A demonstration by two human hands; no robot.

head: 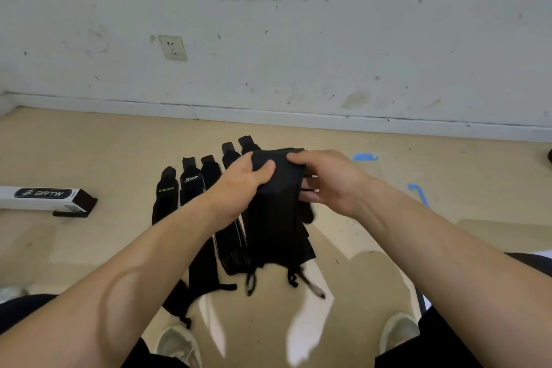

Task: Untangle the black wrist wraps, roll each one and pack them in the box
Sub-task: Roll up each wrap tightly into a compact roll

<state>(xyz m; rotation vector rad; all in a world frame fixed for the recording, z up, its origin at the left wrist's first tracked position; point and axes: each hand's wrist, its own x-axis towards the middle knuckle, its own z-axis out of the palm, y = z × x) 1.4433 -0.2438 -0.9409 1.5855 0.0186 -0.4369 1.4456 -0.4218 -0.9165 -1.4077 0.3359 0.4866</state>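
Both hands hold one black wrist wrap point(276, 218) up above the floor. My left hand point(242, 185) grips its top left edge with the thumb on the front. My right hand point(325, 181) pinches the top right corner, fingers behind the fabric. The wrap hangs down, its thumb loops dangling near the bottom. Several other black wrist wraps point(191, 185) lie side by side on the floor to the left and behind, partly hidden by my left forearm. The white and black box point(44, 199) lies on the floor at the far left, its end flap open.
A white wall with a socket point(172, 47) runs along the back. Blue tape marks point(365, 156) sit on the beige floor to the right. My two shoes point(179, 343) show at the bottom, either side of a bright reflection.
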